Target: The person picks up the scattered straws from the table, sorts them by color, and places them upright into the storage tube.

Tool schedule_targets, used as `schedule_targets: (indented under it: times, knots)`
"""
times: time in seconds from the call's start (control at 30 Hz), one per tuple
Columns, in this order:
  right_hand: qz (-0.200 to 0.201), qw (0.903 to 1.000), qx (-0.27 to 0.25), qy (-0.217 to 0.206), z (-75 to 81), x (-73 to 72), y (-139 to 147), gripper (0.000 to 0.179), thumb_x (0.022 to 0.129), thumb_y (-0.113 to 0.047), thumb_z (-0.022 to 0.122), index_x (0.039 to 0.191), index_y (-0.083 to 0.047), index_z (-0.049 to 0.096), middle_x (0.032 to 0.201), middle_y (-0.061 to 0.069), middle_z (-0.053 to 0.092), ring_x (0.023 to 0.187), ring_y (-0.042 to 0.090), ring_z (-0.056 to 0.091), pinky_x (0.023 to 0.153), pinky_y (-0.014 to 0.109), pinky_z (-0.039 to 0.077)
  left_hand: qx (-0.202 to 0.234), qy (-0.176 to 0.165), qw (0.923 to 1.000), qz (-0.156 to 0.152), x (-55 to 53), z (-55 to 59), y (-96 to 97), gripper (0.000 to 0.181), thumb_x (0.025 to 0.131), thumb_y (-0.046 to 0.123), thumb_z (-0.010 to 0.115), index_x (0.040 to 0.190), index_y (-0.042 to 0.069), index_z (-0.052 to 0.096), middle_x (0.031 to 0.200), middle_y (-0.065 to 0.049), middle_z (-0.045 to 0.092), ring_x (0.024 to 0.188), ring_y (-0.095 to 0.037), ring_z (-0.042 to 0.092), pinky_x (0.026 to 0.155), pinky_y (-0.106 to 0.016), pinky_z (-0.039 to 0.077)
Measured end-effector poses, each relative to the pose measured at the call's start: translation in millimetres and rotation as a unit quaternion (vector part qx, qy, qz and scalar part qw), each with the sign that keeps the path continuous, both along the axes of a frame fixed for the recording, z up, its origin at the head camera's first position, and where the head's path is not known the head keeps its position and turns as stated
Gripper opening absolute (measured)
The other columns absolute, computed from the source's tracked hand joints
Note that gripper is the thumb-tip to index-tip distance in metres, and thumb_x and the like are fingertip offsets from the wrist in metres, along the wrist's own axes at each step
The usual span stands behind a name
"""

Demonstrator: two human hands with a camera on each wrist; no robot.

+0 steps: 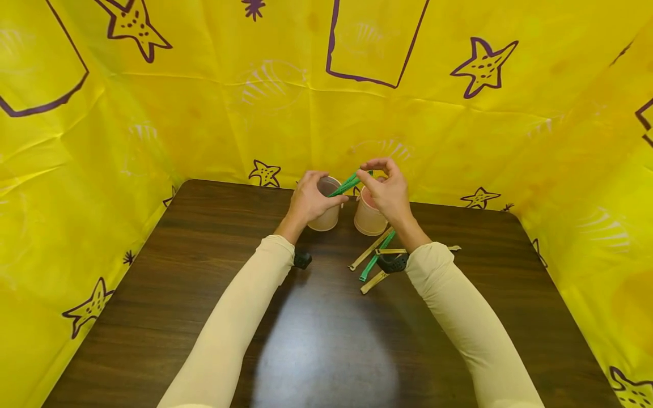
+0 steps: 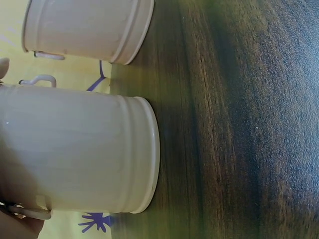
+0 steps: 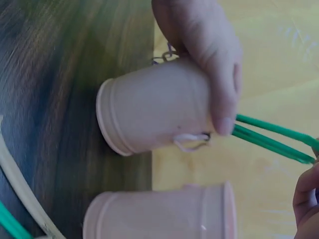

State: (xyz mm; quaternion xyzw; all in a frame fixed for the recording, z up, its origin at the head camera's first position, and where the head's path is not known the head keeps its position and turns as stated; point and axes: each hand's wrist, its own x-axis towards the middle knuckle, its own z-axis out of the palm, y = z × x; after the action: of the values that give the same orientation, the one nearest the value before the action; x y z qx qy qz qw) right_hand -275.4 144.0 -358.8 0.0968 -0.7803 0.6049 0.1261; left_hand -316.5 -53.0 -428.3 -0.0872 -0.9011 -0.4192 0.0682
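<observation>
My left hand grips the rim of a small pale pinkish bucket, which stands upright with small wire handle loops at its sides. From its mouth rise narrow green strips, slanting up to the right. At their upper ends the fingertips of my right hand pinch them, above a second similar bucket with a reddish inside. The right wrist view shows the left thumb against the first bucket near its rim, beside the green strips. Only part of the right hand shows there.
Several tan strips and a green strip lie in a loose pile on the dark wooden table, near and under the right wrist. Yellow cloth with starfish drawings rises behind the table's far edge and along both sides.
</observation>
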Motion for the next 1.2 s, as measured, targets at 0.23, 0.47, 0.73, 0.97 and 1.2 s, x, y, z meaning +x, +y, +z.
schedule_targets:
  times: [0.23, 0.47, 0.73, 0.97, 1.2]
  knots:
    - [-0.008, 0.9982, 0.053, 0.026, 19.3, 23.5, 18.7, 0.031, 0.095, -0.017, 0.073, 0.120, -0.001, 0.061, 0.121, 0.016, 0.069, 0.051, 0.005, 0.038, 0.047, 0.017, 0.033, 0.003, 0.003, 1.0000, 0.005, -1.7, -1.5, -0.9, 0.087, 0.075, 0.061, 0.083, 0.143, 0.015, 0.056, 0.147, -0.004, 0.051, 0.135, -0.029, 0.051, 0.109, -0.050, 0.045]
    - [-0.001, 0.9828, 0.167, 0.078, 1.1, 32.0, 44.3, 0.021, 0.093, -0.023, 0.076, 0.107, -0.010, 0.067, 0.100, 0.006, 0.073, 0.051, 0.009, 0.043, 0.047, 0.020, 0.036, 0.001, 0.007, 0.9999, 0.007, -3.0, -1.6, -0.7, 0.087, 0.075, 0.061, 0.083, 0.143, 0.015, 0.056, 0.146, -0.004, 0.051, 0.134, -0.029, 0.052, 0.108, -0.050, 0.046]
    - [0.083, 0.9475, 0.299, 0.076, -27.5, 53.7, 67.7, 0.009, 0.091, -0.017, 0.078, 0.094, -0.015, 0.069, 0.078, 0.003, 0.071, 0.055, 0.011, 0.049, 0.051, 0.022, 0.041, 0.002, 0.011, 0.9999, 0.006, -2.7, -0.8, -0.1, 0.087, 0.075, 0.061, 0.083, 0.144, 0.015, 0.056, 0.146, -0.005, 0.051, 0.133, -0.030, 0.053, 0.108, -0.050, 0.047]
    - [0.158, 0.9023, 0.401, 0.016, -68.7, 57.6, 80.9, 0.008, 0.090, -0.015, 0.078, 0.095, -0.013, 0.071, 0.089, -0.002, 0.075, 0.077, 0.013, 0.065, 0.071, 0.030, 0.053, 0.000, 0.007, 1.0000, 0.007, -2.9, -2.5, -0.4, 0.088, 0.075, 0.062, 0.083, 0.144, 0.016, 0.056, 0.147, -0.005, 0.050, 0.135, -0.030, 0.051, 0.110, -0.051, 0.045]
    - [0.199, 0.8781, 0.434, 0.024, -97.3, 55.6, 85.0, 0.015, 0.088, -0.009, 0.078, 0.103, -0.009, 0.075, 0.086, -0.002, 0.071, 0.079, 0.011, 0.063, 0.072, 0.030, 0.053, 0.004, 0.004, 1.0000, 0.006, -2.2, -2.3, 0.2, 0.087, 0.075, 0.061, 0.083, 0.144, 0.016, 0.056, 0.147, -0.005, 0.050, 0.135, -0.030, 0.052, 0.109, -0.051, 0.045]
